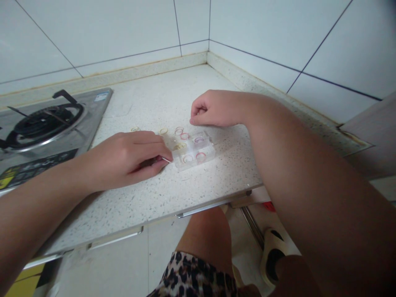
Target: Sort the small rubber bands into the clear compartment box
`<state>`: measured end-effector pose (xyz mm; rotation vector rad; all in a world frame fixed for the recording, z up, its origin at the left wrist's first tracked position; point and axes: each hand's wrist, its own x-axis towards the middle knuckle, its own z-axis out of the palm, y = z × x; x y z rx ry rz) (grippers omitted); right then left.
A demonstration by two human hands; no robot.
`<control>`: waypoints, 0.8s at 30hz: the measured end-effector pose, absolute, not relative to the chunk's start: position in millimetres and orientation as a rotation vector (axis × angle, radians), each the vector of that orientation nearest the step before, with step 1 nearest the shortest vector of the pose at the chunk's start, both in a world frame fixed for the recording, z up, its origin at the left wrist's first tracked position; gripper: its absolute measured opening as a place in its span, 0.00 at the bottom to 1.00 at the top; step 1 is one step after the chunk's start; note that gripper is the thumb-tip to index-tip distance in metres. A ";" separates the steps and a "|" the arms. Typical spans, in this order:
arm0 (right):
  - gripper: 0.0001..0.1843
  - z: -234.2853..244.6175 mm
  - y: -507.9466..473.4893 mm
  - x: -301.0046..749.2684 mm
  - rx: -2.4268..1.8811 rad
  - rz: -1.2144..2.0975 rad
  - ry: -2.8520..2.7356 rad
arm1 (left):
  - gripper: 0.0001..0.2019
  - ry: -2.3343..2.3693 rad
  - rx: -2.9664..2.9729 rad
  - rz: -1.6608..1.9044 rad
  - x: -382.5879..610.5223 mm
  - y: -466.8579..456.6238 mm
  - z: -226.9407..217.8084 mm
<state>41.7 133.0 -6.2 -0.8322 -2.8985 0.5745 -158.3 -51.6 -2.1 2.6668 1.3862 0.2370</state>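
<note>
A small clear plastic compartment box (pixel 193 159) lies on the speckled counter, with small hair ties in several of its compartments. Pink (pixel 201 156) and purple (pixel 199 140) ones show at its right side. Loose rings lie behind the box, among them a yellow hair tie (pixel 163 131) and a red hair tie (pixel 185 136). My left hand (pixel 139 154) is closed at the box's left edge, a thin whitish strip (pixel 166 159) poking out between thumb and fingers. Beyond the box, my right hand (pixel 213 109) hovers with fingers curled into a pinch; what they hold, if anything, is hidden.
A gas stove (pixel 46 123) with a black burner is set into the counter on the left. White tiled walls (pixel 130 29) meet in a corner behind. The counter's front edge (pixel 161 216) runs above cabinet handles, and my knee (pixel 207 231) is below it.
</note>
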 end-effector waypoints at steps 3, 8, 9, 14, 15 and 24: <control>0.22 -6.6 133.6 41.9 -0.822 0.570 -2.899 | 0.06 1.385 2.660 0.231 -158.8 -51.6 -2.0; 0.22 -6.6 133.6 42.0 -0.810 0.570 -2.901 | 0.06 1.394 2.653 0.227 -158.6 -51.8 -1.3; 0.22 -6.5 133.5 42.0 -0.812 0.571 -2.902 | 0.06 1.398 2.648 0.227 -158.4 -51.8 -1.3; 0.22 -6.0 133.1 42.0 -0.833 0.579 -2.904 | 0.06 1.400 2.643 0.223 -157.6 -51.6 -1.9; 0.22 -6.0 133.2 42.1 -0.835 0.580 -2.904 | 0.06 1.398 2.645 0.221 -157.7 -51.6 -2.0; 0.21 -5.6 133.8 43.3 -0.817 0.571 -2.903 | 0.05 1.368 2.656 0.240 -159.5 -52.4 -1.9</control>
